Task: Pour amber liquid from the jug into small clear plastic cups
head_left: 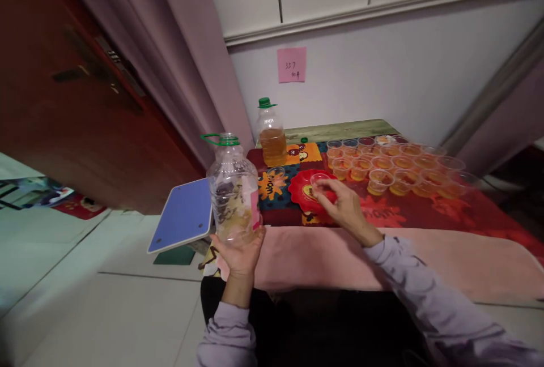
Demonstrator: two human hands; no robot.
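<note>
My left hand [240,254] is closed around the base of a big clear plastic bottle [233,197] and holds it upright. The bottle has a green neck ring with a loop handle and looks nearly drained. Over a red scalloped plate [300,196], my right hand [343,205] pinches the rim of a clear plastic cup [319,178]; the fingers hide part of it. Several rows of clear cups [380,183] with amber liquid stand to the right of the plate. Behind the held bottle is a second bottle [272,146], green-capped and partly full of amber liquid.
A patterned red cloth [382,214] covers the table, with a pink cloth [314,256] along its near edge. A small green cap [304,140] lies at the back. Left of the table is a blue stool seat [182,211]. A pink note [292,65] sticks to the wall.
</note>
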